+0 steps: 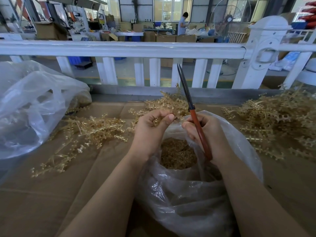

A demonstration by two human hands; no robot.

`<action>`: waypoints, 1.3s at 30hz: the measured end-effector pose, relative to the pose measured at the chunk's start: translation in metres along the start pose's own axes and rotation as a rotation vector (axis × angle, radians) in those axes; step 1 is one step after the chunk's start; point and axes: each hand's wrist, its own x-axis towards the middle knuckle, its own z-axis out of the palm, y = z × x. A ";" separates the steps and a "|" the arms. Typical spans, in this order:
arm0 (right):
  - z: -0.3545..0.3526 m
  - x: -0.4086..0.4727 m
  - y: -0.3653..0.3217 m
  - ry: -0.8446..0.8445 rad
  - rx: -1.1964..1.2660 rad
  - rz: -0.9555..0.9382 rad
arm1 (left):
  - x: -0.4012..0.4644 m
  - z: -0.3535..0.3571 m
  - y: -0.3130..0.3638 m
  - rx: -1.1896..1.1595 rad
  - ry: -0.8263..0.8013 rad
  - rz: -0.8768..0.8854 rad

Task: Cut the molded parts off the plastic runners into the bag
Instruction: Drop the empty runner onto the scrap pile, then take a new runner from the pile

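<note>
Left hand (150,129) is pinching a tan runner (168,106) with curled fingers over the open clear bag (188,194) of cut parts (177,153), right hand (203,134) is gripping closed red-handled scissors (193,115) pointing up, more runners (280,120) are lying on the cardboard (42,194).

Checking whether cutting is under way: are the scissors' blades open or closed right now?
Closed. The red-handled scissors, gripped by the right hand, show one narrow dark point upward, no gap between blades.
</note>
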 end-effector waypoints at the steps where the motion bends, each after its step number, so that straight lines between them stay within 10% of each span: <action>1: 0.000 -0.001 0.000 -0.007 -0.001 0.001 | -0.001 0.001 0.000 -0.021 -0.001 0.007; 39: -0.010 -0.006 0.009 0.059 -0.748 -0.375 | 0.005 -0.009 -0.005 -0.147 0.054 0.054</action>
